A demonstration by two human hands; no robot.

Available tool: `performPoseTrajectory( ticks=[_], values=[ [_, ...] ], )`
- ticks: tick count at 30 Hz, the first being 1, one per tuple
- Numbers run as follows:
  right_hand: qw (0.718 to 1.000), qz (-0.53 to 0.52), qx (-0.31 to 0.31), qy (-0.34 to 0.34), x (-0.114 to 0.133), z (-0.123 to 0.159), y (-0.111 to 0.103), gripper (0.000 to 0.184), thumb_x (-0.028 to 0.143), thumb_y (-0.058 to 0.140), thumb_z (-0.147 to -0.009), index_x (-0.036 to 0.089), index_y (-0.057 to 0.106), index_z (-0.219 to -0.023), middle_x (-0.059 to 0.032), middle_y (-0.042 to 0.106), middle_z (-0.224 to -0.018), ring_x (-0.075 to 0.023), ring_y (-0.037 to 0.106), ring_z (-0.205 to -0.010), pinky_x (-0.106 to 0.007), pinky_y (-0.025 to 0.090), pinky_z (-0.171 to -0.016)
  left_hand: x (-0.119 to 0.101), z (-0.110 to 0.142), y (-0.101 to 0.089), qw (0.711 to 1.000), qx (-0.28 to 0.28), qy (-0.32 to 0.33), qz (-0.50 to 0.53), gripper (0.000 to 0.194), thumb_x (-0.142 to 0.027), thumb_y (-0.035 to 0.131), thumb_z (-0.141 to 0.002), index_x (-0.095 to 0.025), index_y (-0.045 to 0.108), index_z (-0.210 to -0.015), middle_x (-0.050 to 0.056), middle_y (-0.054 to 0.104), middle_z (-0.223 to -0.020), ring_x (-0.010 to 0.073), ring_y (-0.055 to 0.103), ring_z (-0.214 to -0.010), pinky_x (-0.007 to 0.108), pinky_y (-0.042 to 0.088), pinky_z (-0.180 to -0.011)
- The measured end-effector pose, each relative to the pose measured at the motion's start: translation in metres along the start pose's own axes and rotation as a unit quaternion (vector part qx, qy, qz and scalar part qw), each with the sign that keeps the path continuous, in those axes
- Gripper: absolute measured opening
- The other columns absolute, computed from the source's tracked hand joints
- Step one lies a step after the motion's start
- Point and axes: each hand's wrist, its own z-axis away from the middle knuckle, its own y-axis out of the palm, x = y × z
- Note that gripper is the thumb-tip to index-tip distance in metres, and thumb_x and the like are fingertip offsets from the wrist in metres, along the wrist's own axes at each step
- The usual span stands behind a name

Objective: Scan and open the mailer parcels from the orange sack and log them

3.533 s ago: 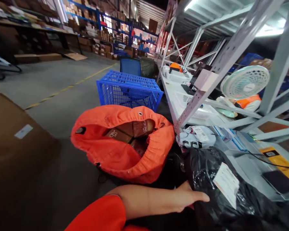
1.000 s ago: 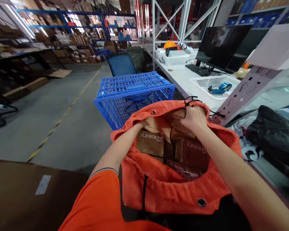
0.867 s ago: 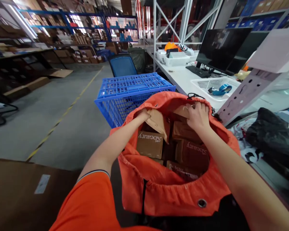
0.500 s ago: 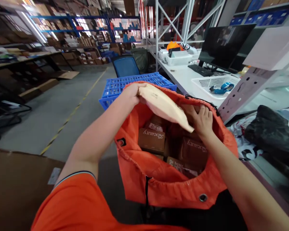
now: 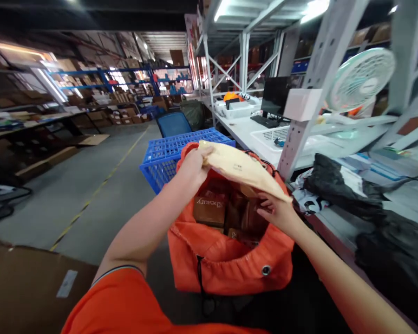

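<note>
A pale yellow mailer envelope (image 5: pixel 242 166) lies slanted across the mouth of an orange drawstring bag (image 5: pixel 226 273). My left hand (image 5: pixel 197 164) is closed on the envelope's left end. Just inside the bag's right side is my right hand (image 5: pixel 278 212), its fingers apart and pointing left. The envelope's right end passes over its back, and the upper part of this hand is partly hidden. Several brown cardboard boxes sit in the bag, one box (image 5: pixel 209 211) with white "beauty" lettering. The envelope covers the far part of the bag's inside.
Behind the bag stands a blue plastic crate (image 5: pixel 160 169), with a blue chair (image 5: pixel 174 124) beyond. On the right, a white desk (image 5: pixel 238 125) carries baskets and a monitor; a metal post (image 5: pixel 292 144) rises close by. Black plastic parcels (image 5: pixel 337 183) lie right. A large carton (image 5: pixel 28 283) is at lower left.
My right hand has left the bag's right rim and moved under the envelope's right end. The envelope lies flatter and further right over the bag. The camera view has shifted up and right.
</note>
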Motion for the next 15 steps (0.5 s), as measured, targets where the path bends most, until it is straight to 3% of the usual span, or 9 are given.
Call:
performPoseTrajectory(
  ticks=[4,6,8,9,11,13,15],
  values=[
    [0.991,-0.121,-0.047,0.018,-0.004,0.07,-0.045,0.041,0.048,0.061,-0.09,0.019,0.069,-0.117,-0.0143,0.068,-0.114,-0.0308,0.064,-0.107,-0.049,0.05,-0.1,-0.02,0.064,0.016,0.992,0.104,0.068,-0.024,0.044,-0.012,0.083,-0.054,-0.015,0.063,-0.093,0.003,0.074,-0.084,0.0175,0.071,-0.075,0.025,0.059,-0.072],
    [0.971,-0.237,-0.027,0.035,-0.006,0.107,-0.053,0.059,0.067,0.045,-0.096,0.018,0.067,-0.12,-0.0157,0.069,-0.11,-0.0299,0.067,-0.101,-0.048,0.055,-0.091,-0.025,0.092,0.026,0.977,0.172,0.118,-0.045,0.057,-0.019,0.089,-0.051,-0.019,0.061,-0.1,0.002,0.075,-0.093,0.019,0.072,-0.079,0.027,0.06,-0.073],
    [0.903,-0.428,-0.001,0.041,-0.004,0.14,-0.053,0.078,0.083,0.036,-0.093,0.019,0.061,-0.13,-0.0165,0.067,-0.118,-0.0296,0.067,-0.104,-0.049,0.056,-0.091,-0.02,0.114,0.038,0.958,0.238,0.143,-0.074,0.066,-0.03,0.092,-0.049,-0.023,0.059,-0.106,0.002,0.074,-0.099,0.0215,0.072,-0.082,0.029,0.06,-0.072],
    [0.853,-0.52,-0.009,0.032,-0.002,0.155,-0.052,0.083,0.089,0.042,-0.087,0.021,0.06,-0.132,-0.0161,0.065,-0.124,-0.0303,0.065,-0.11,-0.05,0.054,-0.095,-0.014,0.124,0.046,0.948,0.269,0.142,-0.091,0.069,-0.034,0.093,-0.049,-0.024,0.057,-0.108,0.002,0.074,-0.099,0.0222,0.072,-0.082,0.029,0.06,-0.071],
    [0.766,-0.637,-0.083,0.0,0.002,0.182,-0.054,0.086,0.087,0.068,-0.071,0.025,0.061,-0.131,-0.0137,0.061,-0.133,-0.0324,0.059,-0.121,-0.05,0.048,-0.105,0.003,0.139,0.066,0.93,0.322,0.121,-0.125,0.071,-0.041,0.094,-0.049,-0.026,0.055,-0.106,0.001,0.072,-0.098,0.0218,0.071,-0.08,0.029,0.059,-0.069],
    [0.732,-0.65,-0.201,-0.02,0.002,0.211,-0.066,0.078,0.069,0.086,-0.066,0.026,0.064,-0.127,-0.0118,0.059,-0.137,-0.0336,0.056,-0.126,-0.05,0.046,-0.108,0.026,0.15,0.09,0.908,0.373,0.094,-0.167,0.069,-0.044,0.094,-0.05,-0.026,0.053,-0.104,0.001,0.071,-0.096,0.0207,0.07,-0.079,0.029,0.058,-0.068],
    [0.712,-0.638,-0.292,-0.012,-0.003,0.245,-0.088,0.068,0.052,0.091,-0.066,0.022,0.067,-0.122,-0.013,0.059,-0.136,-0.0352,0.057,-0.124,-0.051,0.047,-0.108,0.051,0.161,0.12,0.871,0.432,0.085,-0.22,0.067,-0.044,0.092,-0.054,-0.026,0.052,-0.105,0.001,0.07,-0.098,0.0215,0.07,-0.084,0.029,0.058,-0.071]
  ],
)
